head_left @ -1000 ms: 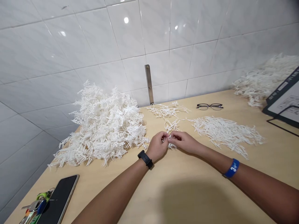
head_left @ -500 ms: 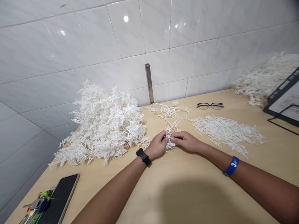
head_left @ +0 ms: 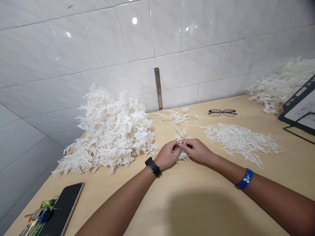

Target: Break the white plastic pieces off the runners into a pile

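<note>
My left hand [head_left: 168,153] and my right hand [head_left: 197,150] meet fingertip to fingertip over the middle of the table. Both are closed in a pinch on a small white branched plastic piece [head_left: 182,156], whose thin prongs poke out below the fingers; much of it is hidden. Just beyond the hands lie loose white stems [head_left: 181,133]. To the left rises a big heap of white branched plastic pieces [head_left: 115,131]. Right of my hands, slender white sprigs [head_left: 241,141] are spread in a flat layer.
A phone [head_left: 62,209] and keys [head_left: 36,214] lie at the front left of the wooden table [head_left: 147,203]. Glasses [head_left: 222,112] rest near the tiled wall [head_left: 137,39], which bears a metal bracket [head_left: 158,88]. Another white pile [head_left: 283,83] and a dark-framed panel [head_left: 300,105] stand at right.
My fingertips have come together over the white piece, covering more of it. The right hand has shifted slightly left against the left hand. The piles look the same.
</note>
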Demonstrator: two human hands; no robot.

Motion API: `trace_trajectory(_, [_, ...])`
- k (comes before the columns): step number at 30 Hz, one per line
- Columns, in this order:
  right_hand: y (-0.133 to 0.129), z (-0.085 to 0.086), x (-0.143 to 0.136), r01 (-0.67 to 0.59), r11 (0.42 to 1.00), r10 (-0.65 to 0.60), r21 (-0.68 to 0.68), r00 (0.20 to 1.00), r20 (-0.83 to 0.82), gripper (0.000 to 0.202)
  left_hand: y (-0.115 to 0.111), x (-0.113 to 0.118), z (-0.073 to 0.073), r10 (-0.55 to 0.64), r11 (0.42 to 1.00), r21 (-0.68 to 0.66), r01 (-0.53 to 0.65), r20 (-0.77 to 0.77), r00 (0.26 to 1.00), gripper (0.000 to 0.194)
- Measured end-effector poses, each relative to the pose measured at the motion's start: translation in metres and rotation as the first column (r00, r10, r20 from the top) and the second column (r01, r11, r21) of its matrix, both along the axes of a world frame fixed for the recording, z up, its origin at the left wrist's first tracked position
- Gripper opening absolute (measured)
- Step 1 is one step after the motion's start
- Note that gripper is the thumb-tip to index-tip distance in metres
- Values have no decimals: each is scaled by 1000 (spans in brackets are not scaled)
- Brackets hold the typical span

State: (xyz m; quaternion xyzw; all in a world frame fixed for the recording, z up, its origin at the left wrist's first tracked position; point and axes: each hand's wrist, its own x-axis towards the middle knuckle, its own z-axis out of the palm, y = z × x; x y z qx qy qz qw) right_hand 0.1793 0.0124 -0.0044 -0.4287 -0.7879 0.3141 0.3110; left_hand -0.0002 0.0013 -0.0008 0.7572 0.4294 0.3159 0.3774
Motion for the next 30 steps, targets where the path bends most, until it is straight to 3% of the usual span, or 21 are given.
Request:
trace_trajectory(4, [1,2,2,5,999,-5,42,1000,1,40,0,-1,-1,10,999,41,-9,-36,999,17])
trace_trajectory(10, [3,-2,-2,60,998,-60,7,997,-41,40,2,-2,-4,-64,995,72,66,-27,998,12])
trace_trajectory(13, [11,1,8,258,966,-259,-20,960,-110,39,-2,-1,-3,-111,991,66,112,-26,993,10])
trace_trajectory(16, [20,10,26,515,854,-518,-74,829,-208,38,-8,1,-1,-133,990,37,134,-12,991,8])
trace_trajectory(19, [23,20,37,536,844,-528,14,835,-154,39,-7,4,1,-34,999,-15,35,75,997,8])
trace_trajectory(22, [20,24,39,483,853,-512,195,849,134,40,-1,4,1,160,986,-65,-151,173,972,8])
trace_trajectory(25, [20,27,42,429,863,-505,267,765,399,37,5,1,-1,349,937,-67,-343,239,906,9])
trace_trajectory(30, [28,30,56,521,824,-549,222,639,539,33,9,-2,-3,501,853,-38,-520,338,797,9])
